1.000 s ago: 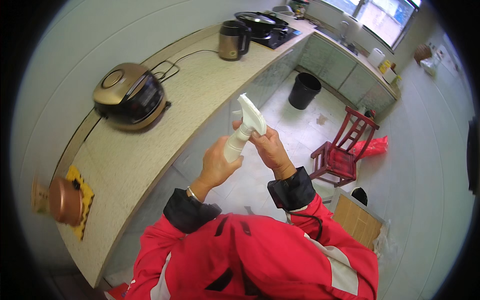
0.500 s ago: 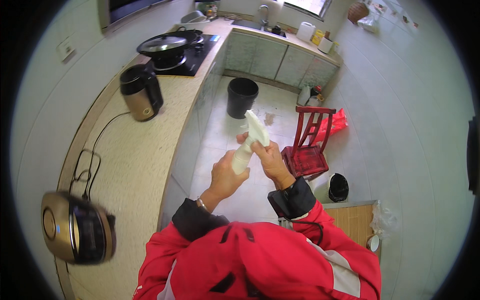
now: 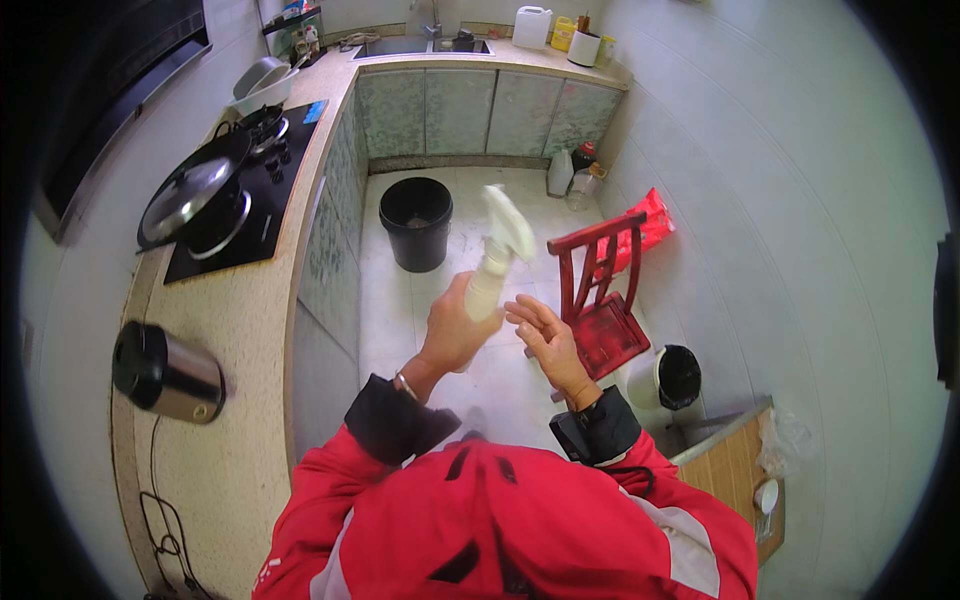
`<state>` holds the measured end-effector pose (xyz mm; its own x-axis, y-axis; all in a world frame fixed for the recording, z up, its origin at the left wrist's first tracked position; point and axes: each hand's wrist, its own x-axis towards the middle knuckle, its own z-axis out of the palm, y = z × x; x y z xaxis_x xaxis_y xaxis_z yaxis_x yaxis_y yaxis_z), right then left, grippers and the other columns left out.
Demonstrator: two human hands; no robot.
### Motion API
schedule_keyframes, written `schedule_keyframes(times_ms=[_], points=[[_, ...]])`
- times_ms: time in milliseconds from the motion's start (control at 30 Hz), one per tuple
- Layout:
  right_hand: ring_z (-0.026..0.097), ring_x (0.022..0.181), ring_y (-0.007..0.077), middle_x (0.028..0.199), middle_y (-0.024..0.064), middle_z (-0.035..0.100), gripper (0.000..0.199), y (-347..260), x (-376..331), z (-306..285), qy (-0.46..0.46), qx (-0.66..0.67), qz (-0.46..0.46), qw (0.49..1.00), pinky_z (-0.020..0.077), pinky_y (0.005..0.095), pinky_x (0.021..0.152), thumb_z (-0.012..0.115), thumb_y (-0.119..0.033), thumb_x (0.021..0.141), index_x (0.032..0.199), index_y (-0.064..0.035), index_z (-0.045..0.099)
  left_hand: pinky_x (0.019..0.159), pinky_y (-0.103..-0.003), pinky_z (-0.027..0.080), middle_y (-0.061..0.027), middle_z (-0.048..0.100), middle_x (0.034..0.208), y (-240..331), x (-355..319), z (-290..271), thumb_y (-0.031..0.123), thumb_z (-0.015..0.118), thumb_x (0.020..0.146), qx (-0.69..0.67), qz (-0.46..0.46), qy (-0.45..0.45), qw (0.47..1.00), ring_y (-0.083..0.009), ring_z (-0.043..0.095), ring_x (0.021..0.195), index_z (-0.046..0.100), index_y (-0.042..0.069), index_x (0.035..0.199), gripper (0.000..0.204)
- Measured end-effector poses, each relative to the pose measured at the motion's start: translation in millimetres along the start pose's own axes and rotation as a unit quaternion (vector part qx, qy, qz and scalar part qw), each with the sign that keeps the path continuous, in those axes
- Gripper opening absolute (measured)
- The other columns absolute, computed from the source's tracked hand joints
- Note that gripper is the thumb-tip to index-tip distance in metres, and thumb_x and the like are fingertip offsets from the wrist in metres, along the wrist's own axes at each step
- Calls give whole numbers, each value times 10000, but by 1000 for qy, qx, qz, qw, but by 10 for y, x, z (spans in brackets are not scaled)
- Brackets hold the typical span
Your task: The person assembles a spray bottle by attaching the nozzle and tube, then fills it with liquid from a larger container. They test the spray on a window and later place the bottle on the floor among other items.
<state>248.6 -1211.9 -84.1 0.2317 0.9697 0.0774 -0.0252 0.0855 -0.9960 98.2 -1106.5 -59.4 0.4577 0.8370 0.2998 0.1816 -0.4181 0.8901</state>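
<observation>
A white spray bottle (image 3: 487,282) stands nearly upright in front of me, its trigger head tilted a little to the right and slightly blurred. My left hand (image 3: 455,325) is wrapped round the bottle's body from the left. Just right of the bottle, my right hand (image 3: 548,345) is off it, with fingers apart and nothing in them. The bottle's lower part is hidden by my left hand.
A black bucket (image 3: 416,228) stands on the floor ahead. To the right are a red wooden chair (image 3: 606,330), a red bag (image 3: 655,225) and a lined bin (image 3: 678,377). The left counter (image 3: 250,345) bears a kettle-like appliance (image 3: 165,372) and a stove with a lidded wok (image 3: 190,195).
My right hand has let go of the spray head and drawn away to the right. The left hand keeps hold of the bottle. My view has turned, shifting the kitchen around me.
</observation>
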Motion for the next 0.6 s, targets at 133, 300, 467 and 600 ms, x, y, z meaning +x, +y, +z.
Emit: schedule_keyframes(times_ms=[133,300,467,600], points=[[560,1173,201,1315,130,568,469,139,852,-424,-4,5,5,1000,456,290,924,553,-151,969,1387,8,414,750,-378,507,-146,651,897,-109,1001,135,191,730,746,-71,-5,9,997,-253,645,824,566,24,1081,409],[582,1139,198,1294,128,582,470,72,1663,-819,13,5,-10,1000,472,302,916,560,-191,973,1381,1,430,731,-366,511,-148,641,871,-210,2028,148,179,744,734,-21,50,72,996,-272,639,786,549,36,1082,424],[593,1120,198,1291,126,586,460,128,2386,-1114,58,3,18,998,486,302,893,563,-215,974,1371,-12,449,725,-384,516,-175,647,890,-462,2909,176,144,743,721,46,61,91,993,-340,647,801,550,52,1110,444],[603,1106,201,1273,115,600,438,327,3003,-1343,75,-18,5,997,499,310,879,560,-203,976,1360,-13,466,722,-384,517,-169,647,884,-884,3640,181,169,732,739,11,73,83,994,-334,645,792,554,43,1103,425]])
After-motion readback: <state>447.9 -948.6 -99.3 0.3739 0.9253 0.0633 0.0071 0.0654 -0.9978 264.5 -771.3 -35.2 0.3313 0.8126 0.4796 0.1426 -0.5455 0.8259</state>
